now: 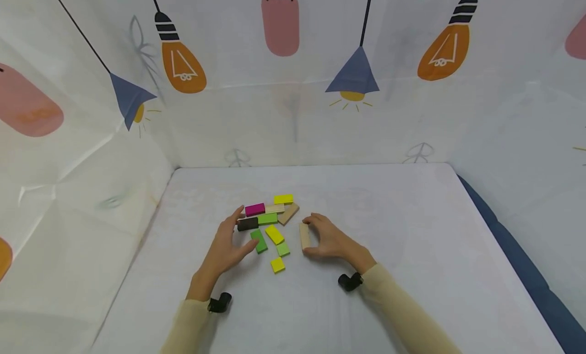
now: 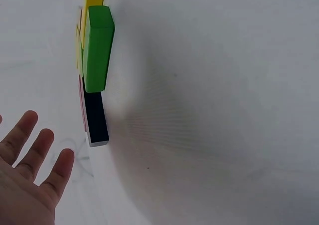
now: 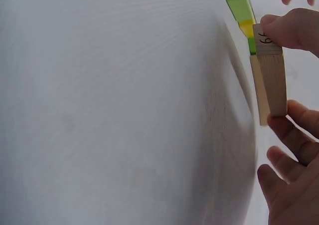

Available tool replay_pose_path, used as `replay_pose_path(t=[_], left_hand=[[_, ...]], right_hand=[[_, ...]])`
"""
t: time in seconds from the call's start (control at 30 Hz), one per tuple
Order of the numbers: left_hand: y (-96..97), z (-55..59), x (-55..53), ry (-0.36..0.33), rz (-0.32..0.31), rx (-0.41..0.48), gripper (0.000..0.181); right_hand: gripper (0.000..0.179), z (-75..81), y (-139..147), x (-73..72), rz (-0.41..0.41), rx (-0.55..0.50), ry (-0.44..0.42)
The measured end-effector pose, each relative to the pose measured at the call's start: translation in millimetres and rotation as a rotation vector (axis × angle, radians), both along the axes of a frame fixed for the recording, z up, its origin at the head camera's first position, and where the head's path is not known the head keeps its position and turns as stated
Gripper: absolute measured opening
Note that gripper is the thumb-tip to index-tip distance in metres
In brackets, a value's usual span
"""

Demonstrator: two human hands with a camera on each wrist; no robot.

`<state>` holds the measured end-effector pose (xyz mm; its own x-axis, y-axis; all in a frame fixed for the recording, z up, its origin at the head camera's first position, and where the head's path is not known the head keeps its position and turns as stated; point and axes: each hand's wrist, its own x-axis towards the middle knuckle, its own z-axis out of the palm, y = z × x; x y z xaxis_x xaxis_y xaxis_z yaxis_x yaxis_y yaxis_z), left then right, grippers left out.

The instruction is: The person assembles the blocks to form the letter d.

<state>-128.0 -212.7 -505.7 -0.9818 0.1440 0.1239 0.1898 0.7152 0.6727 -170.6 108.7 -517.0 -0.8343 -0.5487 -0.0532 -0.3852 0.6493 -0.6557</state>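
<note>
Wooden block (image 1: 304, 236) right of dark green block (image 2: 98, 53); right hand (image 1: 330, 238) pinches its ends, best kept level; left hand (image 1: 225, 246) beside dark green block, fingers spread.

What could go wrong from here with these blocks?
The right hand pinches the held wooden block by its ends, so it might slip or twist. The left hand overlaps the dark green block in the head view; closing could nudge it. The slanted wooden block lies close by and might get bumped.
</note>
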Motion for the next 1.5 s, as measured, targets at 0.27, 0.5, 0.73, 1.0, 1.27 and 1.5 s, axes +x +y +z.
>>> replay_pose_path(t=[0.27, 0.5, 0.73, 1.0, 1.27, 1.5], left_hand=[[5.6, 4.6, -17.4, 0.038, -0.082, -0.074, 0.087], [15.2, 10.8, -28.5, 0.016, -0.117, -0.093, 0.084], [26.7, 7.9, -37.8, 0.007, -0.171, -0.072, 0.08], [39.9, 3.0, -52.5, 0.002, -0.208, -0.104, 0.073], [60.4, -1.1, -63.0, -0.033, -0.216, -0.215, 0.062], [75.1, -0.3, -66.1, -0.035, -0.179, -0.315, 0.044]], right_hand=[[0.076, -2.1, 16, 6.1, -0.028, -0.013, 0.017], [0.075, -4.8, 29, 9.1, -0.046, -0.059, 0.049], [0.072, -8.6, 40, 12.5, -0.052, -0.107, 0.114], [0.075, -9.2, 50, 16.4, -0.08, -0.122, 0.137], [0.075, -9.1, 61, 21.8, -0.096, -0.121, 0.172], [0.073, -12.4, 71, 28.6, -0.115, -0.118, 0.211]])
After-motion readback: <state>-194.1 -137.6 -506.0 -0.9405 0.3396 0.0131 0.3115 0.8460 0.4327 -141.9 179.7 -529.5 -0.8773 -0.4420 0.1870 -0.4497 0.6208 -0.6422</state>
